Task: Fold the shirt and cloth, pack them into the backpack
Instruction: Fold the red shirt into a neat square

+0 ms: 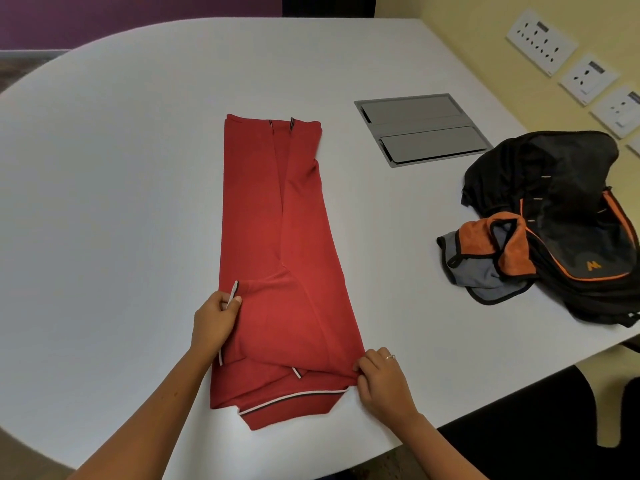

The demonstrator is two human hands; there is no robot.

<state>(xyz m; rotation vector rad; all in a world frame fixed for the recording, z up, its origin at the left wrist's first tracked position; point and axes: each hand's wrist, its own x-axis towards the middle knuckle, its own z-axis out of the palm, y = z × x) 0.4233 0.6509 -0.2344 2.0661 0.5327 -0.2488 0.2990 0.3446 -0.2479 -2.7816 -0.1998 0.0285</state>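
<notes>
**Red polo folded lengthwise, both hands at the collar end**

From the head camera I see the red polo shirt point(280, 258) lying flat on the white tabletop point(114, 188), folded into a long narrow strip with its striped collar nearest me. My left hand point(215, 322) pinches the shirt's left edge by a striped sleeve cuff. My right hand point(382, 381), a ring on one finger, grips the fabric at the right edge just above the collar. Well to the right lies the black backpack point(568, 216) with orange trim, and the orange-and-grey cloth point(485, 258) rests crumpled against its front. A grey cable hatch point(420, 128) sits in the tabletop beyond.
</notes>
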